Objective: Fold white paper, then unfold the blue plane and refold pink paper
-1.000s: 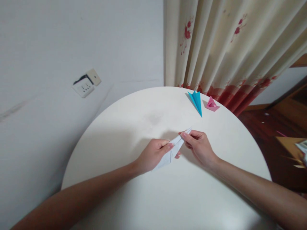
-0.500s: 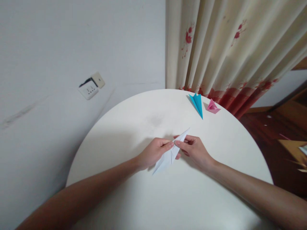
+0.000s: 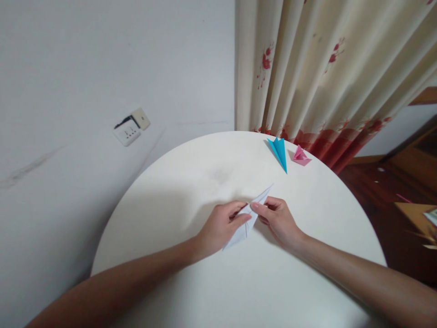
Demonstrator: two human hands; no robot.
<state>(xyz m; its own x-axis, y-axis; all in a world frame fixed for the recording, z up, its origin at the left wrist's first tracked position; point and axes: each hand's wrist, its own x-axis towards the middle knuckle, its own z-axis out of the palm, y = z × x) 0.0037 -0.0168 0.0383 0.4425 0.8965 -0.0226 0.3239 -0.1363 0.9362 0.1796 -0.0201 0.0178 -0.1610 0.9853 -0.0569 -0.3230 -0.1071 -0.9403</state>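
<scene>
My left hand [image 3: 218, 228] and right hand [image 3: 278, 218] pinch a folded white paper [image 3: 247, 218] between the fingers; beyond them, unobstructed on the desk [image 3: 191, 182], lie a blue paper dart [image 3: 280, 152] and pink fold [image 3: 300, 156].

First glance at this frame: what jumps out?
Both hands meet at the middle of the round white table: the left hand and right hand pinch a long, pointed white folded paper between them. At the far edge lie a blue folded paper and, to its right, a smaller pink folded paper, in front of a cream curtain with red flowers.
</scene>
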